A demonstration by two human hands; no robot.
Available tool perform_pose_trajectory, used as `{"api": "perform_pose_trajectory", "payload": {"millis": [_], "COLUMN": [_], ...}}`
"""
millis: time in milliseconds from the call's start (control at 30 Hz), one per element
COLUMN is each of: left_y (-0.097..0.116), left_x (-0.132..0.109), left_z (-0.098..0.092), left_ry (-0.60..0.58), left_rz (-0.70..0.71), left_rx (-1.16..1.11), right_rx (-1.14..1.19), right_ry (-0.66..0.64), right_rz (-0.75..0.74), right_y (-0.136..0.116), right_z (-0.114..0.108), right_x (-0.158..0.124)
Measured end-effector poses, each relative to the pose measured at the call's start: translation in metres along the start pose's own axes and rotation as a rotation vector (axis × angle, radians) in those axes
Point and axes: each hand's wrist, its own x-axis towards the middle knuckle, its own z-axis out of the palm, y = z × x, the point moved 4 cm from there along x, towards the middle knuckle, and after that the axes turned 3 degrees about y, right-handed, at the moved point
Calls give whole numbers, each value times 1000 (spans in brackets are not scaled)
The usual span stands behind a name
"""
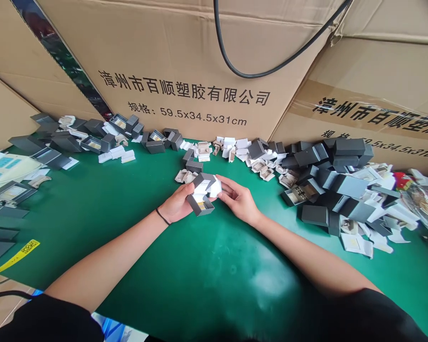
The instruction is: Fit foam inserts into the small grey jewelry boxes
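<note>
My left hand [177, 203] is closed around a small dark grey box [201, 207], held above the middle of the green table [214, 266]. The box stands open, with white lining and a yellowish patch showing inside. At its right side, my right hand [239, 199] pinches a white folded card piece [215, 186], which touches or overlaps the box. Its exact fit against the box is hard to make out. Just beyond my hands lie another dark box [193, 165] and some white card pieces [185, 176].
A heap of dark boxes [345, 185] and white card scraps covers the right side. More boxes [66, 141] lie at the back left. Behind stand large cardboard cartons [185, 52], with a black cable [248, 75] hanging in front. A yellow tape strip [17, 256] lies left.
</note>
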Motion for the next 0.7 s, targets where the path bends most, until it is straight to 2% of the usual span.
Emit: {"api": "perform_pose_trajectory", "payload": {"millis": [100,267,533,700], "left_y": [0,-2,-1,-2], "left_x": [-1,0,-3,-1], "left_z": [2,-3,-2,0], "left_ry": [-21,-26,-45,-56], "left_rz": [-7,-27,-50,-72], "left_rx": [-7,26,94,94], "right_rx": [69,-22,-70,-245], "right_ry": [-14,-18,-163,-60], "right_rz": [29,-12,-47,-95], "right_y": [5,4,-10,-14], "right_z": [2,0,-1,-2], "right_x": [0,0,-2,-1]}}
